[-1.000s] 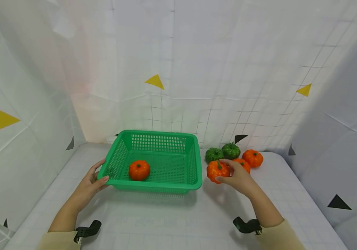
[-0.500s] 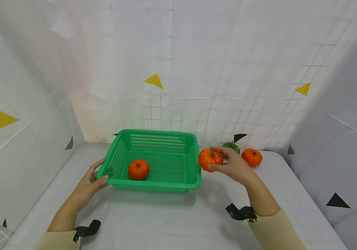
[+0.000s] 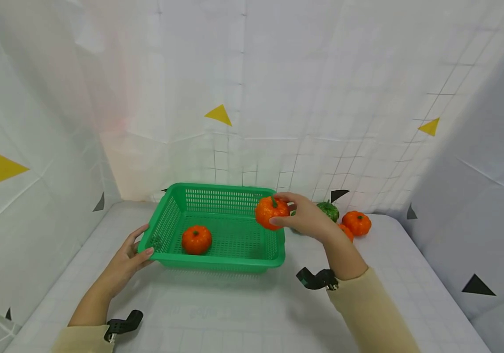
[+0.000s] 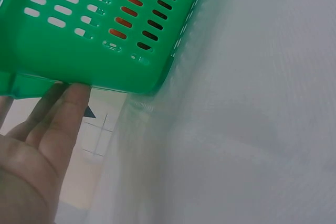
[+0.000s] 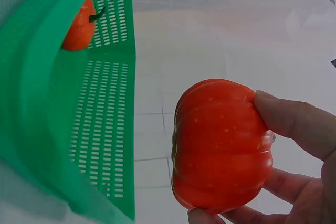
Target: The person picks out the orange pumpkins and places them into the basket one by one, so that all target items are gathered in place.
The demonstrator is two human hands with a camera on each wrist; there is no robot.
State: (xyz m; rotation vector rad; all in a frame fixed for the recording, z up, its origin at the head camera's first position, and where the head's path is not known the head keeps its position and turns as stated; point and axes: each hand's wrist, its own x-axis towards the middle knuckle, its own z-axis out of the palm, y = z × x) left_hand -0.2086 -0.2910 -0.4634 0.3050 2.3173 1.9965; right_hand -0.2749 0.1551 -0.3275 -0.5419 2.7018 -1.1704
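Observation:
My right hand (image 3: 297,215) grips an orange pumpkin (image 3: 271,212) in the air just above the right rim of the green basket (image 3: 216,263). In the right wrist view the thumb and fingers (image 5: 299,124) wrap that orange pumpkin (image 5: 220,142) beside the green basket's slotted wall (image 5: 105,129). A second orange pumpkin (image 3: 196,239) lies inside the basket at its front left. My left hand (image 3: 135,250) holds the basket's front left corner, thumb on the rim. The left wrist view shows the fingers (image 4: 60,124) under the green basket's rim (image 4: 79,72).
To the right of the basket, on the white table, lie a green pumpkin (image 3: 328,210), an orange pumpkin (image 3: 356,222) and another orange one (image 3: 346,231) half hidden by my right wrist. White sheet walls close in the back and both sides.
My right hand has lifted the orange pumpkin off the table and carried it left, from beside the other pumpkins to over the basket's right rim. The left hand and basket stayed put.

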